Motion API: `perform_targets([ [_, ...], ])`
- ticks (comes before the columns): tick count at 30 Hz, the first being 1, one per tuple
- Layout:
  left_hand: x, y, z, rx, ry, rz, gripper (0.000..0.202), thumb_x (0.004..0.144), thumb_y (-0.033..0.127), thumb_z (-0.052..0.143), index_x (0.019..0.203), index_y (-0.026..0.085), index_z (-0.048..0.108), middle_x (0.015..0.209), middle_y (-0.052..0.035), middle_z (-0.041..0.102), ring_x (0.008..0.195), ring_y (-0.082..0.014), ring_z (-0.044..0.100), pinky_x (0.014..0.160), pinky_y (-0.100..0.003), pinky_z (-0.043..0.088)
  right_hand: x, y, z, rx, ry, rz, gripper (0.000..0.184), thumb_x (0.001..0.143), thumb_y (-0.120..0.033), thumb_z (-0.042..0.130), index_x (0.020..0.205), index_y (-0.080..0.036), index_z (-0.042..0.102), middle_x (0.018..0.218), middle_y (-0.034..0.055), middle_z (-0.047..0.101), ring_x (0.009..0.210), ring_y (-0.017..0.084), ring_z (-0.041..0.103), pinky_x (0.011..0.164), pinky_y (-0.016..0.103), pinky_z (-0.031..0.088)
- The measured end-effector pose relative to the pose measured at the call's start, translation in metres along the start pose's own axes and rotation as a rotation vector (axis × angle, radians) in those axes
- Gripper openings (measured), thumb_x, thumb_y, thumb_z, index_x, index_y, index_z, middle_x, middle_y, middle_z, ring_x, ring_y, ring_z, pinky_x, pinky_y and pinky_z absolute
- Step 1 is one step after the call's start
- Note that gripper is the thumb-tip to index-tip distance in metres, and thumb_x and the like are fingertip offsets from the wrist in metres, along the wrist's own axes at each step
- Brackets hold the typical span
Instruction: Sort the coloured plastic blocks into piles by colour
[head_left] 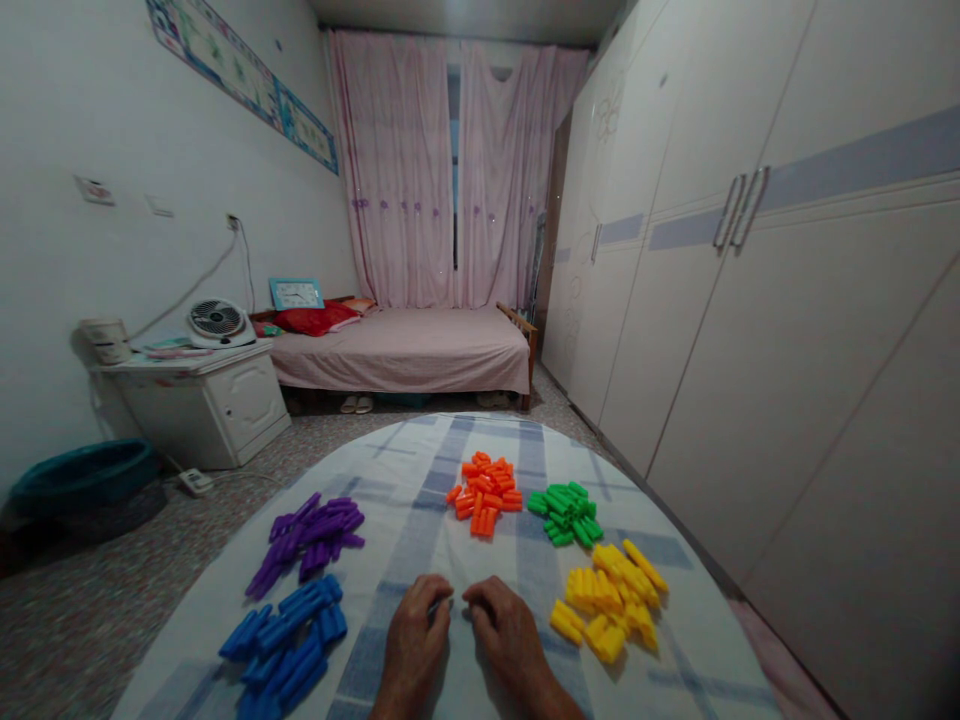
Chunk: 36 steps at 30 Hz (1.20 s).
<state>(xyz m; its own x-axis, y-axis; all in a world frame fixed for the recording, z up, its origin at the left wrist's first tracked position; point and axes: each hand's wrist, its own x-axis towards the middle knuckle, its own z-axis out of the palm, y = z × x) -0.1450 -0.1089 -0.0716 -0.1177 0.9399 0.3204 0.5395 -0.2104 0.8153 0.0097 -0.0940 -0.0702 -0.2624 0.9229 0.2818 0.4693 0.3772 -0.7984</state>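
My left hand (417, 630) and my right hand (504, 625) rest side by side at the near middle of a table covered with a blue-and-white checked cloth (420, 480). Both have their fingers curled under, fingertips almost touching each other. Whether anything is inside them is hidden. Sorted heaps of small plastic pegs lie around them: blue pegs (289, 640) left of my left hand, purple pegs (311, 535) behind those, orange pegs (486, 495) straight ahead, green pegs (566, 512) beside the orange, yellow pegs (611, 598) right of my right hand.
White wardrobe doors (750, 330) run along the right side. Ahead stands a bed with a pink cover (405, 350) under pink curtains. A white bedside cabinet (210, 400) with a small fan (217, 322) is at the left, with a teal basin (82, 475) on the floor.
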Motion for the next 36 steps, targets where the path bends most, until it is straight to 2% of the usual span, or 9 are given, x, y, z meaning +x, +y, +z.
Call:
perform_targets([
  [21,0.0,0.0059,-0.0023,0.003,0.006,-0.009,0.019,0.079,0.023,0.046,0.08,0.019,0.064,0.087,-0.0073,0.065,0.088,-0.0217,0.062,0.082,-0.035,0.05,0.0004,0.0004,0.0002,0.001,-0.006,0.006,0.026,0.079,-0.01,0.045,0.089,-0.02,0.066,0.087,0.0037,0.066,0.084,0.015,0.063,0.078,0.024,0.045],
  [36,-0.0006,0.0009,-0.0008,0.006,-0.01,-0.001,0.019,0.079,0.021,0.046,0.083,0.019,0.064,0.09,-0.0073,0.065,0.09,-0.0213,0.061,0.085,-0.035,0.049,0.0001,-0.0016,-0.001,0.013,-0.01,0.011,0.025,0.079,-0.011,0.045,0.091,-0.018,0.066,0.088,0.004,0.067,0.085,0.016,0.063,0.079,0.025,0.044],
])
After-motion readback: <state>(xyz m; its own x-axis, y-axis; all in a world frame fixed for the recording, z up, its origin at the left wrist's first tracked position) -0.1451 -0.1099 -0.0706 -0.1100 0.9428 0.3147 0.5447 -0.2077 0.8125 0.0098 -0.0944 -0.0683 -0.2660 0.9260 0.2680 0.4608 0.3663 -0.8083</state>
